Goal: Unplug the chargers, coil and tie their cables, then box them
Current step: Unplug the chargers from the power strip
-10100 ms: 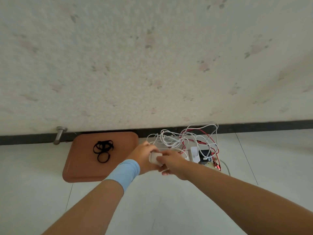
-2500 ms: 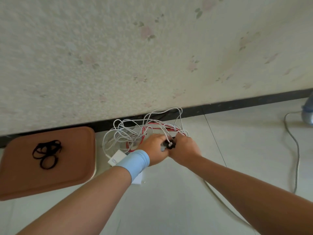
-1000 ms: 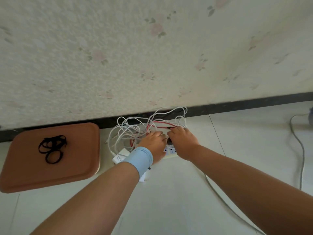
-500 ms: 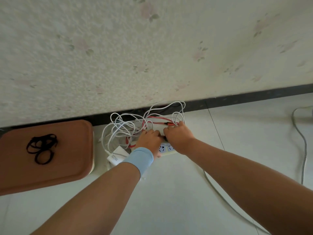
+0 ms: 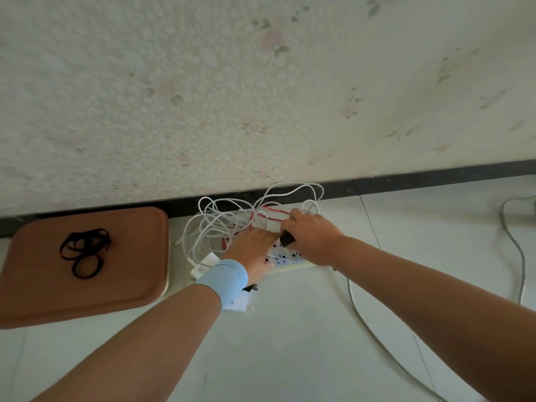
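Observation:
A white power strip (image 5: 285,261) lies on the floor near the wall, under a tangle of white and red cables (image 5: 232,219). My left hand (image 5: 251,252) presses flat on the strip's left part. My right hand (image 5: 311,239) grips a black charger (image 5: 286,238), held just above the strip's sockets. A white charger marked 120 (image 5: 204,264) lies left of my left wrist. Another white charger (image 5: 239,303) lies under that wrist, partly hidden.
An orange-brown box lid (image 5: 84,265) sits at the left with several black elastic bands (image 5: 84,250) on it. The strip's grey cord (image 5: 374,338) runs to the lower right. Another grey cable (image 5: 516,250) lies at the far right. The wall's black skirting (image 5: 420,177) is close behind.
My right hand has lifted the black charger up off the power strip. My left hand has stayed pressed on the strip. The camera has shifted slightly.

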Demonstrator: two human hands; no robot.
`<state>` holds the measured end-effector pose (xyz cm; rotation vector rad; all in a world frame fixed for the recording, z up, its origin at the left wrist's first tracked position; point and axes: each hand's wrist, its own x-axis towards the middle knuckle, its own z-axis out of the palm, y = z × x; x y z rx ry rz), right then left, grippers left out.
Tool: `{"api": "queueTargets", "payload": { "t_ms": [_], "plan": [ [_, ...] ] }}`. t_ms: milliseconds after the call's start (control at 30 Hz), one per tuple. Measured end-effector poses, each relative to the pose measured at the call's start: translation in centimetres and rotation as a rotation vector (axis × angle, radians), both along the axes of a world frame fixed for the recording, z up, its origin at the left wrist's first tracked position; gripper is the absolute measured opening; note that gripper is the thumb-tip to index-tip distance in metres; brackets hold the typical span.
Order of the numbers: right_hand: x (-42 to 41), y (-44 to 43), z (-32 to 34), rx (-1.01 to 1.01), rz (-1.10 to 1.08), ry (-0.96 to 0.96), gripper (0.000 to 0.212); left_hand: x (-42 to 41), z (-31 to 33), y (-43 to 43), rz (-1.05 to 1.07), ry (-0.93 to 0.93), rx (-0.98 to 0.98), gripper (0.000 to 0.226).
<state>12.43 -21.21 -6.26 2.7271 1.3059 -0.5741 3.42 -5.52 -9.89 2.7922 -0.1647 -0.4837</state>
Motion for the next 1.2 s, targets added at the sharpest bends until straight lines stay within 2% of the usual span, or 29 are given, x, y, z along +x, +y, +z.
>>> {"api": "queueTargets", "payload": {
  "t_ms": [133, 300, 400, 533, 633, 700, 733, 833, 1000, 1067, 1133, 1200],
  "plan": [
    [-1.8, 2.1, 0.1, 0.056, -0.089, 0.177, 0.023, -2.0, 1.9, 2.9, 0.039, -0.155, -0.086, 0.053],
    [-3.6, 5.2, 1.6, 0.139, -0.192, 0.368, 0.027, -3.8, 3.2, 5.6, -0.006, -0.316, -0.045, 0.039],
    [-4.9, 6.4, 1.9, 0.141, -0.189, 0.488, 0.036, -4.8, 3.6, 7.2, -0.124, -0.457, 0.029, 0.035],
    [-6.8, 7.0, 0.2, -0.039, -0.070, 0.575, 0.029, -6.4, 3.7, 8.7, -0.347, -0.442, 0.149, 0.031],
    [-7.7, 6.9, -0.2, -0.205, 0.030, 0.505, 0.031, -7.5, 3.9, 8.8, -0.368, -0.357, 0.218, 0.028],
    [-8.1, 6.5, -0.1, -0.260, 0.044, 0.477, 0.034, -7.9, 3.7, 8.5, -0.341, -0.210, 0.295, 0.036],
    [-8.1, 6.2, 0.0, -0.262, 0.014, 0.492, 0.035, -8.0, 3.3, 8.3, -0.324, -0.137, 0.327, 0.040],
    [-7.8, 5.5, 0.3, -0.215, -0.099, 0.493, 0.029, -7.8, 2.6, 7.7, -0.282, -0.083, 0.398, 0.045],
    [-7.6, 5.4, 0.8, -0.121, -0.243, 0.260, 0.031, -7.4, 2.2, 6.6, -0.259, 0.059, 0.456, 0.044],
    [-7.4, 5.1, 0.8, -0.052, -0.310, 0.133, 0.025, -7.1, 2.5, 6.1, -0.232, 0.049, 0.413, 0.039],
    [-6.7, 4.4, 0.5, -0.019, -0.355, 0.134, 0.023, -6.5, 3.0, 5.6, -0.158, -0.037, 0.270, 0.038],
    [-6.1, 3.1, 0.1, -0.041, -0.329, 0.168, 0.026, -5.5, 3.4, 4.9, -0.192, -0.211, 0.152, 0.040]
  ]
}}
